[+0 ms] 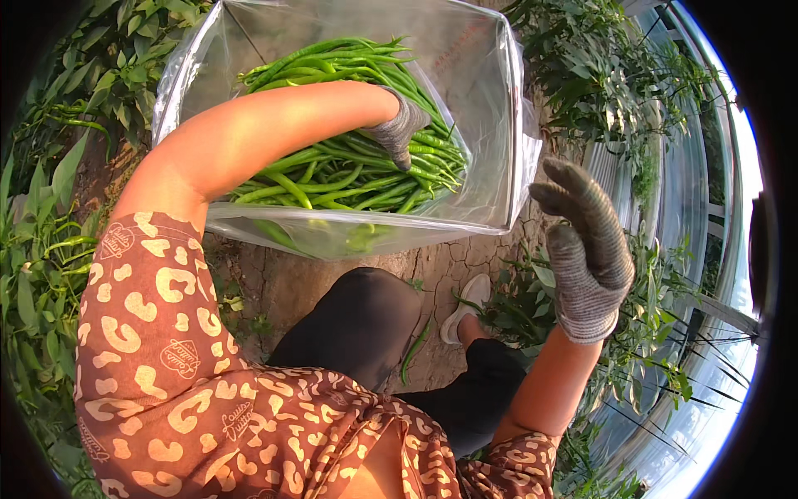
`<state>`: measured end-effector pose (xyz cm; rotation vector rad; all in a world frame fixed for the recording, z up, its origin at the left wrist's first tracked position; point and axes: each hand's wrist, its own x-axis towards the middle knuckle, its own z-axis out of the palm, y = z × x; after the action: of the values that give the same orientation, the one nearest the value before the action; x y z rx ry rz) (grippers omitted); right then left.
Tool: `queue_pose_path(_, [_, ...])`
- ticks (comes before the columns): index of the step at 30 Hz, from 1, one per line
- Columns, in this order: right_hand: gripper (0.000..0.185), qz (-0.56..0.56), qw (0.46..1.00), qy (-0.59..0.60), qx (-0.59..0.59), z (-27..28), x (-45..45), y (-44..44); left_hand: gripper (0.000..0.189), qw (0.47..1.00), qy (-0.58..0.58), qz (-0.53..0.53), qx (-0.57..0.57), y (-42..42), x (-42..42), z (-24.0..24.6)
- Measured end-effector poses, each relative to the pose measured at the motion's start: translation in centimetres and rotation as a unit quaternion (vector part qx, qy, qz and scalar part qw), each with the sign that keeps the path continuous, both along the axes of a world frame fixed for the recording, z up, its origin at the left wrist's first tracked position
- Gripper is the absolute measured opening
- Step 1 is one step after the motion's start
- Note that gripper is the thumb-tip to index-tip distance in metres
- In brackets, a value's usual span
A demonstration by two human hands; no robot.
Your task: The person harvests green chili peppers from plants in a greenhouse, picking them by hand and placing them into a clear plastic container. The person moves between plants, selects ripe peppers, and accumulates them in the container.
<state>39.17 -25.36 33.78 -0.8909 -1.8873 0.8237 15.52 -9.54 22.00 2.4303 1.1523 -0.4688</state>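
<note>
A frame lined with a clear plastic bag [480, 206] stands in front of me, with a heap of long green chili peppers [349, 181] inside. My left hand [399, 128], in a grey knit glove, reaches over the heap and rests on or just above the peppers; its fingers point downward and are partly hidden, so whether it grips any is unclear. My right hand [586, 249], in a grey glove with dark, soiled fingers, is raised to the right of the bag. Its fingers are apart from the thumb, and it holds nothing.
Leafy pepper plants [37, 280] line the left side, some bearing green peppers. More plants [586, 81] grow at the right, beside a greenhouse wall of clear film [686, 187]. A single green pepper [416, 352] lies on cracked soil near my shoe [464, 309].
</note>
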Motion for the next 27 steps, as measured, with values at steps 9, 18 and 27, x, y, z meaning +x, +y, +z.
queue_pose_path(9, [0.025,-0.082,0.980,-0.176,-0.035,-6.2,3.4,-4.1,0.091,0.953,0.140,0.007,0.268,-8.2,-3.1,3.3])
queue_pose_path(18, [0.033,0.058,0.962,-0.262,-0.054,-10.7,2.5,-3.6,0.073,0.963,0.112,0.128,0.208,-3.4,-0.4,-4.2])
queue_pose_path(27, [0.032,0.102,0.927,-0.345,-0.110,-11.3,2.0,-4.8,0.074,0.971,0.071,0.145,0.174,-4.0,0.3,-1.5])
